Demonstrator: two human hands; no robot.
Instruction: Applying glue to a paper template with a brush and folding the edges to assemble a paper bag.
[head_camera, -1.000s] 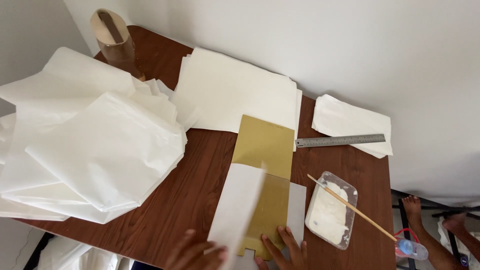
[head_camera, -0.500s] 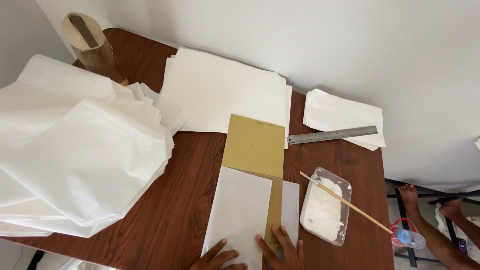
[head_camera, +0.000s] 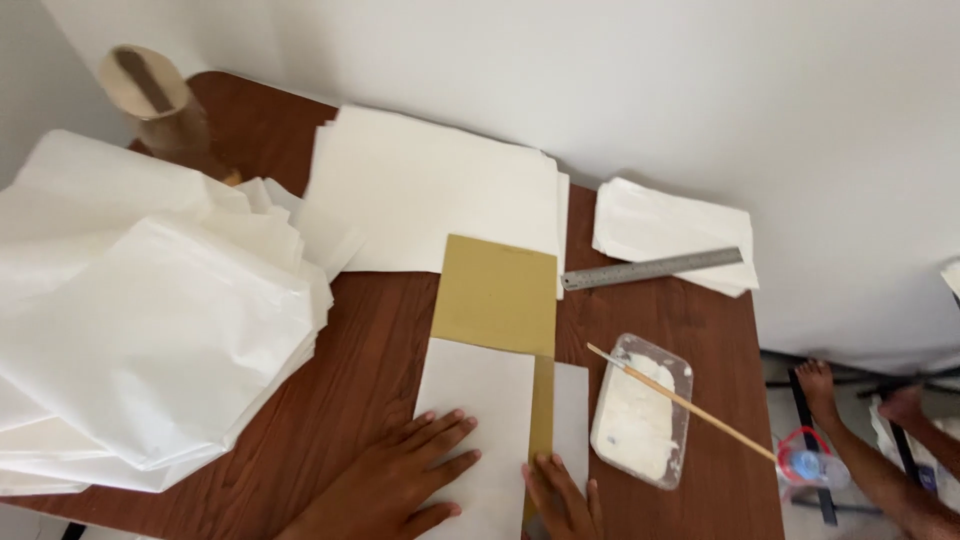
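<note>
My left hand (head_camera: 385, 480) lies flat, fingers spread, pressing a white rectangular paper sheet (head_camera: 478, 420) onto the gold-coloured cardboard template (head_camera: 497, 295) near the front edge of the dark brown wooden table (head_camera: 370, 320). My right hand (head_camera: 560, 495) rests open beside it, fingertips on the strip of gold card showing at the sheet's right edge; neither grip closes on anything. A clear plastic tray of white paste (head_camera: 640, 420) with a thin wooden stick (head_camera: 680, 402) across it sits just right of my hand. I judge that a careless nudge could tip the stick or smear paste, and uneven pressure could skew the sheet.
</note>
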